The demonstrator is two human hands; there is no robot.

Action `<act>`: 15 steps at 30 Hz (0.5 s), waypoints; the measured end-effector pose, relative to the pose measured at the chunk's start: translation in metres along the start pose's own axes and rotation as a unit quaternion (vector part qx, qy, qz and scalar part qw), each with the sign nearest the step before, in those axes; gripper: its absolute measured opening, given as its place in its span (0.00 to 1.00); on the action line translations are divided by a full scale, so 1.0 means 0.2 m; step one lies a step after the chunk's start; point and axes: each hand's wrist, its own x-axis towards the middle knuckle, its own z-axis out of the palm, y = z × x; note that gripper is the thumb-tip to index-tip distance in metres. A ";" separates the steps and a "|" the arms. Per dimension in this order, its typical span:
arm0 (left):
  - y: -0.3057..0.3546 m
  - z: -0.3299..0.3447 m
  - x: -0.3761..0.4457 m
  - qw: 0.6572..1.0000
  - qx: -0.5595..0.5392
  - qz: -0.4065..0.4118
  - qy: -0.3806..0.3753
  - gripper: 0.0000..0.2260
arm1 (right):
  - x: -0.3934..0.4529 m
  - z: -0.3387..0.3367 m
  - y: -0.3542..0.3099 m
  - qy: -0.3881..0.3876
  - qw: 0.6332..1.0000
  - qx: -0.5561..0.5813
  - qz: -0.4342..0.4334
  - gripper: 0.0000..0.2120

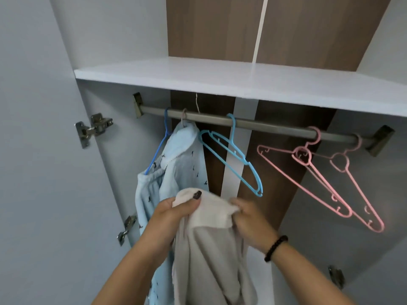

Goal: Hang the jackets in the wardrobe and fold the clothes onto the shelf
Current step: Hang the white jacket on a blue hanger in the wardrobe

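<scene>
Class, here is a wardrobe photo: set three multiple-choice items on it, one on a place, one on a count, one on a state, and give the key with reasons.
1. Where does the pale blue patterned jacket hang?
A. at the left end of the grey metal rail
B. at the right end
C. on the white shelf

2. How many empty pink plastic hangers are on the rail?
A. none
B. two
C. five

3. What are the hands doing?
A. resting open
B. both gripping the beige fleece garment
C. pulling a hanger

Key: 1 A, it hangs beside the left bracket. 2 B, two pink hooks sit near the right end. 3 B, the left hand and right hand hold its top edge.
</scene>
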 end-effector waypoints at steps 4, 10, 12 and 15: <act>0.09 0.15 0.13 1.000 -0.001 0.015 0.006 0.07 | 0.07 -0.09 0.04 -0.088 0.995 -0.050 0.002 0.09; 0.11 0.16 0.28 0.999 -0.003 0.006 0.046 0.05 | 0.39 -0.36 -0.13 0.201 0.967 -0.123 -0.097 0.10; 0.11 0.16 0.31 0.998 -0.017 0.003 0.058 0.05 | 0.51 -0.37 -0.12 0.179 0.961 -0.203 -0.063 0.16; 0.12 0.15 0.34 0.997 -0.027 0.007 0.070 0.06 | 0.65 -0.34 -0.07 0.116 0.957 -0.264 0.038 0.28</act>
